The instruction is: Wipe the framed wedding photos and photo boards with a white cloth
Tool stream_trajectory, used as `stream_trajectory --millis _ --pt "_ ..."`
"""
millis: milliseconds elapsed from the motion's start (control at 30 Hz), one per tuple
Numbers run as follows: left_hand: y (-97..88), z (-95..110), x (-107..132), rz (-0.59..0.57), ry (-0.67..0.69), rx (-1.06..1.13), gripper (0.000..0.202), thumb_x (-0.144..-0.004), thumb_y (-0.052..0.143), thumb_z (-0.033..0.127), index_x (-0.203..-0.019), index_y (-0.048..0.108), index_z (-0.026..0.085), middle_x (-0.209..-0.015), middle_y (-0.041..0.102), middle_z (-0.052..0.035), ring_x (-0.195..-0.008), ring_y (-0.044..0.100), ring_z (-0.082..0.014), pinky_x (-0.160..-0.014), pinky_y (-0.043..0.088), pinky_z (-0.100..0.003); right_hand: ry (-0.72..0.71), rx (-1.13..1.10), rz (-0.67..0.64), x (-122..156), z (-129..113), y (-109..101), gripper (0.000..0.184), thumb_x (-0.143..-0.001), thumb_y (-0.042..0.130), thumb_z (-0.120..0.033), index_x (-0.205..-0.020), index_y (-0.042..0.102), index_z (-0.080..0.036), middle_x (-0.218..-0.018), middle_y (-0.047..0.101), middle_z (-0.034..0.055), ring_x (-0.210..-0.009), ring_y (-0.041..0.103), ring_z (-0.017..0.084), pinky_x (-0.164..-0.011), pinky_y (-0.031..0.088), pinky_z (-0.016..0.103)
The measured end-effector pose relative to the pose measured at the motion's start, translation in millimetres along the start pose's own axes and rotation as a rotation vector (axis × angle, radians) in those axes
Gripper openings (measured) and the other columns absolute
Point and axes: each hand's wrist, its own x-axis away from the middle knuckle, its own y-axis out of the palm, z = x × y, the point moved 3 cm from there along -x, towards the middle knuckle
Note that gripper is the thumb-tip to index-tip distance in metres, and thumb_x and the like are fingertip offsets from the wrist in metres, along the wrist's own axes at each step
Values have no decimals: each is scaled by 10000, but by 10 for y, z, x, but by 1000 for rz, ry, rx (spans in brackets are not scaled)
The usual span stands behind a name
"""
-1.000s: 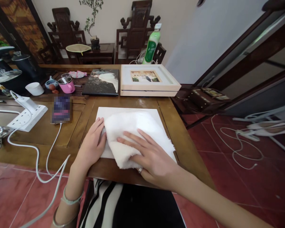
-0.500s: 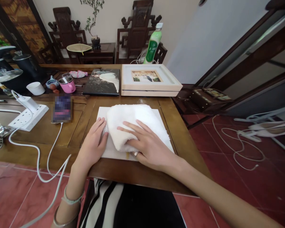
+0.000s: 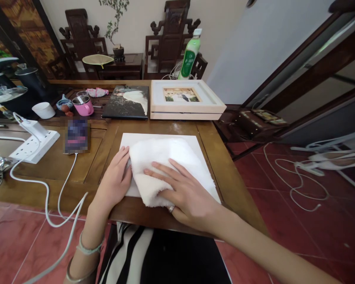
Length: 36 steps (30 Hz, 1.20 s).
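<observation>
A fluffy white cloth [image 3: 162, 157] lies folded on a flat white board [image 3: 192, 140] near the table's front edge. My right hand [image 3: 183, 189] presses on the cloth and grips it at the near fold, its other fingers spread over the top. A ring shows on that hand. The cloth's near corner overhangs the board's front edge. My left hand [image 3: 115, 173] rests flat along the board's left edge, fingers stretched forward, fingertips close to the cloth. Much of the board is hidden under the cloth.
Behind the board sit a framed picture box [image 3: 186, 112] and a dark picture panel [image 3: 126, 108]. A green bottle [image 3: 189, 57] stands farther back. To the left are a pink mug [image 3: 84, 107], a phone on its cable [image 3: 77, 136] and a white power strip [image 3: 37, 146].
My right hand has drawn the cloth a little toward me, so its near corner now passes the board's front edge. My left hand has stayed almost still.
</observation>
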Motion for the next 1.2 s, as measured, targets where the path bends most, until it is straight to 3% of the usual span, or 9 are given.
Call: stream_trajectory --millis 367,600,1000,1200 --pt "-6 0 1 7 3 -1 475 -957 379 231 -1421 445 153 -1507 431 -137 -1452 306 -251 -1197 268 -482 -8 3 31 -87 115 -18 380 -663 495 -29 -950 682 -196 -1494 462 75 -1427 309 304 -1154 225 604" --pt "-12 14 -4 7 6 -4 480 -958 377 237 -1416 448 112 -1506 428 -159 -1451 306 -255 -1200 263 -471 -15 -9 63 -80 126 -17 416 -633 489 -12 -961 687 -176 -1479 481 95 -1422 319 313 -1152 223 613" --pt "-1 -16 3 3 -6 -6 476 -962 371 239 -1410 455 99 -1517 414 -157 -1454 299 -247 -1202 260 -471 12 14 96 -58 41 32 392 -618 469 -6 -906 682 -163 -1482 471 113 -1413 324 352 -1124 252 652" --pt "4 -19 4 14 2 -10 477 -964 384 257 -1402 463 87 -1509 423 -167 -1451 305 -248 -1203 262 -454 -30 5 58 -96 195 -6 398 -655 486 -23 -970 685 -163 -1477 479 111 -1409 340 329 -1139 246 619"
